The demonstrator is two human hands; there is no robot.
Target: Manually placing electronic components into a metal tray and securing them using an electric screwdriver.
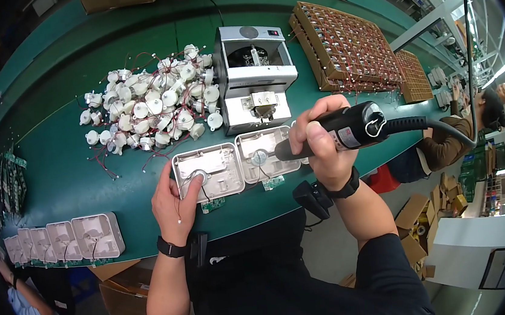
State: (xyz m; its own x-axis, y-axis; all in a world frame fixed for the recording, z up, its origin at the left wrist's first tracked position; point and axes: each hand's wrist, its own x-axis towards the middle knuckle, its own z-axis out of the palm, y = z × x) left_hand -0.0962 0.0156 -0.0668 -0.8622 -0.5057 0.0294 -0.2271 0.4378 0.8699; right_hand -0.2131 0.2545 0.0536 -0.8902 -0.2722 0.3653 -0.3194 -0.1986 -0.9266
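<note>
My right hand (327,141) grips a black electric screwdriver (354,128), its cable running off to the right. The tool's narrow end points left, over a second white plastic housing (284,171); its tip is hard to make out. My left hand (175,202) holds the left side of the nearer-left white plastic housing (226,184). Its thumb rests on a small round part (199,176) with a thin wire inside that housing. Another round part (258,157) lies in the second housing. Green circuit boards (213,205) hang by the housings' front edges.
A silver and black machine (256,81) stands behind the housings. Left of it is a heap of white motor-like parts (153,103) with red wires. Cardboard trays of wired parts (348,45) sit at the back right. More housings (97,236) line the left front edge. Other people (446,145) are nearby.
</note>
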